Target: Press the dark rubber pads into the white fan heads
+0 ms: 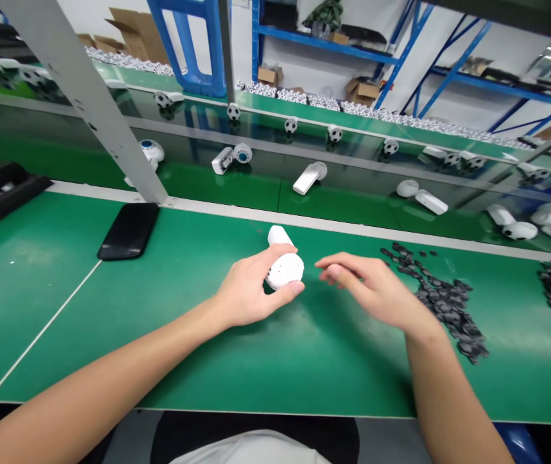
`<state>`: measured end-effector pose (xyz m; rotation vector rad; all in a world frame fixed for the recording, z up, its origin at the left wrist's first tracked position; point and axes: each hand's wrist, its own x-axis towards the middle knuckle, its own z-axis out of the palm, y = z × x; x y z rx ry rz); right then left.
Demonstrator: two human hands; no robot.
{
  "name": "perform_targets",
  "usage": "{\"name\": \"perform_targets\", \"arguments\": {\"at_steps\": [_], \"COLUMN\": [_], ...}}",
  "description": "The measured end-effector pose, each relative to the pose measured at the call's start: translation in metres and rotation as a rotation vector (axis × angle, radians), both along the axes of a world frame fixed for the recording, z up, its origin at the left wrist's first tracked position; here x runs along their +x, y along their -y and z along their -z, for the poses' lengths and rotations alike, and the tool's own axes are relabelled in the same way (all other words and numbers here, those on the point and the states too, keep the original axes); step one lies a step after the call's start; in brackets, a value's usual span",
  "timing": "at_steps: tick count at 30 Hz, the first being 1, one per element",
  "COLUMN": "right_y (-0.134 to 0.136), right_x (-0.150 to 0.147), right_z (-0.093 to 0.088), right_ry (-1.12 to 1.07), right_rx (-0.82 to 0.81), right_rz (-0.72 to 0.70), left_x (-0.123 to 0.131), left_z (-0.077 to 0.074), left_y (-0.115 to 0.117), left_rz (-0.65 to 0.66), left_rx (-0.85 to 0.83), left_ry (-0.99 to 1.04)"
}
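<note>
Left hand [246, 290] holding one white device [285, 270], right hand [376, 290] empty beside

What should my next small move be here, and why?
Probably bring your right hand over to steady the white housing: that hand is open, empty and close beside it, while your left hand alone grips it.

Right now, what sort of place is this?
Probably a factory assembly line: a long green workbench, rows of white plastic housings, and blue steel racks with cardboard boxes.
</note>
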<state>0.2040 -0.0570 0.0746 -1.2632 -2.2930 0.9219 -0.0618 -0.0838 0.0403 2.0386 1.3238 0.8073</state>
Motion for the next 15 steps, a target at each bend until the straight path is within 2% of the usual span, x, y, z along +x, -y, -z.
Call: {"name": "perform_targets", "arguments": {"at_steps": [3,6,10,15], "right_y": [-0.015,-0.027,-0.035,-0.038], "right_x": [0.042,0.071,0.079,0.072], "right_z": [-0.003,0.006,0.018,0.018], "right_ry": [0.277,0.42,0.473,0.428], "right_rx": [-0.041,-0.193,-0.325,-0.309], "right_rz": [0.216,0.265,0.27,0.226], "left_x": [-0.004,-0.007,-0.008,-0.006], "left_z": [0.001,0.0,0.001,0.007], "left_y": [-0.003,-0.006,-0.008,-0.009], "left_rz": [0.003,-0.01,-0.044,-0.058], "left_rx": [0.014,0.02,-0.015,-0.132], "left_ry": [0.057,0.126,0.194,0.425]}}
